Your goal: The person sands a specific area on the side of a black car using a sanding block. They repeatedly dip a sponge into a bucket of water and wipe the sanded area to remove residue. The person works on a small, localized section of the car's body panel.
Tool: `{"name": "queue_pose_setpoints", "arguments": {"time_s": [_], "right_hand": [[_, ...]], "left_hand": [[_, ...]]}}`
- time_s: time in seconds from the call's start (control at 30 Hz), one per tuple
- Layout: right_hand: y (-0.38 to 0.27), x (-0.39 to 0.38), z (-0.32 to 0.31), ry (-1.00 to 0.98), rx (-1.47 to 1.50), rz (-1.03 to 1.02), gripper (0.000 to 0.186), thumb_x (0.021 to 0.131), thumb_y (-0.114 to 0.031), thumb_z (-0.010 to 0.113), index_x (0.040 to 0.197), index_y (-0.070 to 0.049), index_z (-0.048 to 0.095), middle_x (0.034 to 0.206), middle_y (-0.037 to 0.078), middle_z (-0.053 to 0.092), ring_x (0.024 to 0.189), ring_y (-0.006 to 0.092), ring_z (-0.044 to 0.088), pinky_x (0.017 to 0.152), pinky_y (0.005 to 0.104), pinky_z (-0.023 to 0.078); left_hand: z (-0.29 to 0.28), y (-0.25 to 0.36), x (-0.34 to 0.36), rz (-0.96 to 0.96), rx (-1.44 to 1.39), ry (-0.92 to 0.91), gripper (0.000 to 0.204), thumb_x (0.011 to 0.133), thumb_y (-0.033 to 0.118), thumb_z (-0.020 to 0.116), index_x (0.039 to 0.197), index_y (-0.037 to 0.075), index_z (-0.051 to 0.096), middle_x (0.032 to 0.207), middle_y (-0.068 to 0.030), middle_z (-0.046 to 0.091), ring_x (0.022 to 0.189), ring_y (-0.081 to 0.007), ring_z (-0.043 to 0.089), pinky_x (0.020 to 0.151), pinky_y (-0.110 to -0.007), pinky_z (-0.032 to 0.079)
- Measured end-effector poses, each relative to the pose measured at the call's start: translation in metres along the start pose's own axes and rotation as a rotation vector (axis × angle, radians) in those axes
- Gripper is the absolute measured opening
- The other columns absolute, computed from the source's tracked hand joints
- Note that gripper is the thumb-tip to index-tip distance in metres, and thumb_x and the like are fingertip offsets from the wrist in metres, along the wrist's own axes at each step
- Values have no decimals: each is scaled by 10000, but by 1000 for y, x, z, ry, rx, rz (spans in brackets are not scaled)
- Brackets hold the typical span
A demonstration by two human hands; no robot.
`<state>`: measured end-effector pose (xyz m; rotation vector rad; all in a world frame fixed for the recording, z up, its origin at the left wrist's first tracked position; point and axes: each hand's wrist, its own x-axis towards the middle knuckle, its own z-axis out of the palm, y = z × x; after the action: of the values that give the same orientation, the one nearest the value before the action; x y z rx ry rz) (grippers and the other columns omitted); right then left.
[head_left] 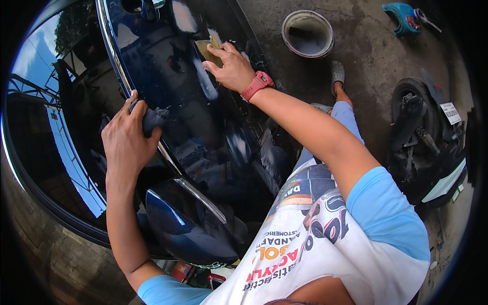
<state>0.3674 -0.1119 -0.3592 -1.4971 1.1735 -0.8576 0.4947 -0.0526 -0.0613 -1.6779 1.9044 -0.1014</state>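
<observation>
A dark blue car door (188, 117) lies before me, with pale, sanded-looking patches on its panel. My right hand (231, 68), with a red watch at the wrist, presses a flat tan-yellow piece (203, 51) against the door; whether it is sandpaper or a pad I cannot tell. Beside the chrome window trim (116, 48), my left hand (127, 132) grips a dark, wet-looking cloth or sponge (152, 120). Its fingers curl over the cloth at the trim. Closer to me is the dark side mirror (190, 223).
A round bucket (308, 51) of greyish water stands on the concrete floor beyond my right arm. A teal plastic part (401, 20) lies at the far right. Motorcycle parts with a wheel (414, 101) fill the right side. The car window (56, 127) is on the left.
</observation>
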Motion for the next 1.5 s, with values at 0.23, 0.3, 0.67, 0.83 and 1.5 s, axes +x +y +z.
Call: {"name": "queue_pose_setpoints", "arguments": {"time_s": [0.23, 0.3, 0.67, 0.83, 1.5], "right_hand": [[-24, -116, -16, -117, 58, -211, 561, 956, -367, 787, 1435, -100, 669, 1407, 132, 600, 1298, 355, 624, 1088, 460, 542], [-16, -83, -15, -38, 56, -162, 541, 973, -355, 763, 1423, -69, 670, 1371, 154, 624, 1264, 364, 632, 1061, 446, 541], [-6, -109, -14, -59, 58, -155, 554, 970, -358, 742, 1450, -100, 644, 1365, 149, 607, 1247, 371, 628, 1035, 458, 553], [22, -15, 10, 30, 17, -52, 523, 1015, -345, 686, 1428, -24, 656, 1293, 209, 645, 1217, 409, 621, 1061, 466, 508], [-31, -32, -3, 15, -34, -78, 550, 975, -366, 741, 1418, -57, 633, 1349, 183, 583, 1228, 381, 637, 982, 485, 571]], "left_hand": [[4, -5, -7, -10, -15, -39, 399, 731, 143, 804, 1088, 8, 688, 1449, -166, 687, 1117, -365, 744, 983, -455, 574], [8, -5, -1, 16, -10, -9, 397, 727, 141, 805, 1084, 11, 690, 1453, -168, 684, 1115, -364, 745, 977, -453, 575], [5, -6, -6, 14, -14, -5, 387, 714, 131, 812, 1061, 15, 688, 1438, -175, 693, 1111, -363, 749, 978, -447, 574], [2, -2, 1, 16, 3, 4, 383, 716, 118, 809, 1073, 28, 702, 1440, -175, 693, 1131, -359, 745, 994, -447, 570], [12, -7, 1, 91, -29, 76, 313, 777, 92, 810, 1041, 19, 659, 1369, -139, 725, 1136, -369, 735, 973, -463, 578]]}}
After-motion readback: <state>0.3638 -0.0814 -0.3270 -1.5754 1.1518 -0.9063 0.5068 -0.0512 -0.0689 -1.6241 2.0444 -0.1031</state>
